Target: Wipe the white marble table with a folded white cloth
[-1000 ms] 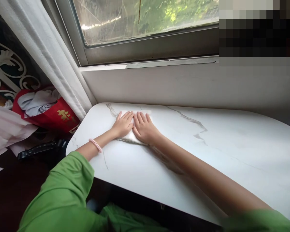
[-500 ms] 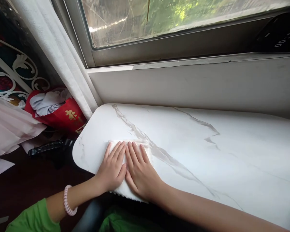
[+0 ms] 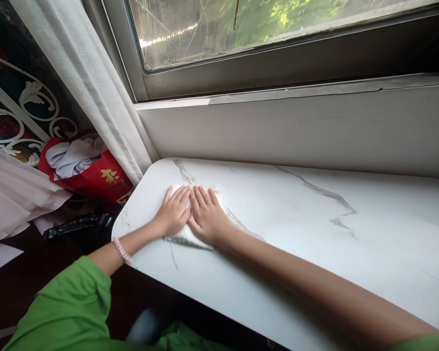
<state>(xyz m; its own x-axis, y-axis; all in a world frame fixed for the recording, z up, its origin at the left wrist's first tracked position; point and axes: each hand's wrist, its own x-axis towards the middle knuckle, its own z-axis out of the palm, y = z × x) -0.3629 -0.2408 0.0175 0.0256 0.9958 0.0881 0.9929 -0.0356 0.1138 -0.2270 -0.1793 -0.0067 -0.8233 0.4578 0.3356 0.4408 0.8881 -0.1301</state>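
A white cloth [image 3: 190, 238] lies flat on the white marble-patterned table [image 3: 296, 219], toward its left end. My left hand [image 3: 172, 212] rests palm down on the cloth's left part, fingers stretched forward. Beside it my right hand [image 3: 209, 217] presses flat on the right part, fingers extended and slightly spread. The two hands touch near the thumbs and index fingers. Most of the cloth is hidden beneath them; its near edge shows below the palms. A pink coil band [image 3: 122, 250] circles my left wrist.
A window [image 3: 241, 34] and a pale wall [image 3: 278, 131] stand behind the table. At the left hang a white curtain [image 3: 84, 83] and pale pink fabric [image 3: 18, 190]. A red bag [image 3: 106, 178] with light clothes sits near a black bag or case [image 3: 78, 226].
Both hands have slid away from me across the table, taking the cloth along. The cloth's near edge, earlier over the table's front edge, now lies on the tabletop. The view shifted slightly.
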